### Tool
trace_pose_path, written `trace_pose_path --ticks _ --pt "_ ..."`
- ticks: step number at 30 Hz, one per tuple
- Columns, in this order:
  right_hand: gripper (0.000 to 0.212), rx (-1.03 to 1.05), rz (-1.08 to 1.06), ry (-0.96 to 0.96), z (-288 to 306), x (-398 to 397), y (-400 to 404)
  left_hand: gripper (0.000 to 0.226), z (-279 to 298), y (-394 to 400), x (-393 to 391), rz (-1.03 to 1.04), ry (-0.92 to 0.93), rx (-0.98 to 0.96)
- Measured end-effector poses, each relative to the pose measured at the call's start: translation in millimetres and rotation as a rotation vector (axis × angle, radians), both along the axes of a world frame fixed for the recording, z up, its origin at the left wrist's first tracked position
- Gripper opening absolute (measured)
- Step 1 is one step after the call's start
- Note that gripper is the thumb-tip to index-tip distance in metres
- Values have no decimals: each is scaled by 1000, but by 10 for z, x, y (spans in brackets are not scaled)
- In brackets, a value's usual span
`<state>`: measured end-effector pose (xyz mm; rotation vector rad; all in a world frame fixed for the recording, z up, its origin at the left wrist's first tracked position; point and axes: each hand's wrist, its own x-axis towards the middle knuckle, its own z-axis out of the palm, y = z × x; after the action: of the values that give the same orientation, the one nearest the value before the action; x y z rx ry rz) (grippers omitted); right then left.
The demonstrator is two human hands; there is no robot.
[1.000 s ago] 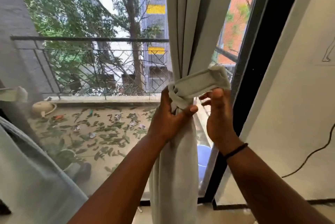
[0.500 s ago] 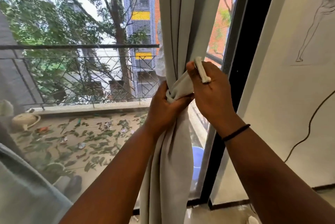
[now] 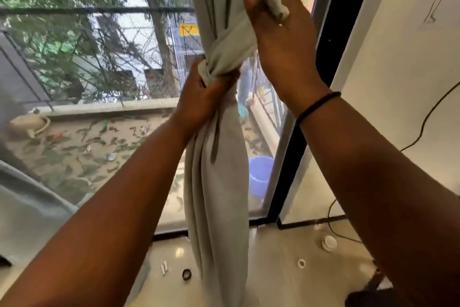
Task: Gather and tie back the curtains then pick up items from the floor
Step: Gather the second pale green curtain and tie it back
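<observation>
A pale grey curtain (image 3: 216, 182) hangs bunched in front of the window. A matching fabric tie-back (image 3: 234, 50) wraps its gathered neck. My left hand (image 3: 201, 97) squeezes the curtain at the knot, thumb pressed over the tie. Up and to the right, my right hand (image 3: 281, 40) is closed around the free end of the tie and holds it taut. On the floor lie a black ring (image 3: 186, 275), a white ring (image 3: 301, 263), a white cap (image 3: 329, 242) and two small white sticks (image 3: 164, 268).
A black window frame (image 3: 331, 45) and a white wall (image 3: 403, 82) stand to the right, with a black cable (image 3: 428, 117) running down the wall. Another grey curtain (image 3: 27, 207) hangs at lower left. Outside the glass are a leaf-strewn balcony and a blue bucket (image 3: 260, 172).
My right hand has pulled the tie's free end up and to the right, drawing the wrap tighter. The view has tilted down, so the floor items now show.
</observation>
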<state>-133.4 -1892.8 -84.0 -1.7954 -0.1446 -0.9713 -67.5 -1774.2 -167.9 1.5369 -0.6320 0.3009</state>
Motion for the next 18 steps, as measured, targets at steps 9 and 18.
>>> trace_pose_path --ticks 9,18 --pt "56 196 311 477 -979 160 6 65 -416 -293 -153 140 -2 183" --pt "58 207 335 589 -1658 70 -247 66 -1023 -145 -355 207 178 308"
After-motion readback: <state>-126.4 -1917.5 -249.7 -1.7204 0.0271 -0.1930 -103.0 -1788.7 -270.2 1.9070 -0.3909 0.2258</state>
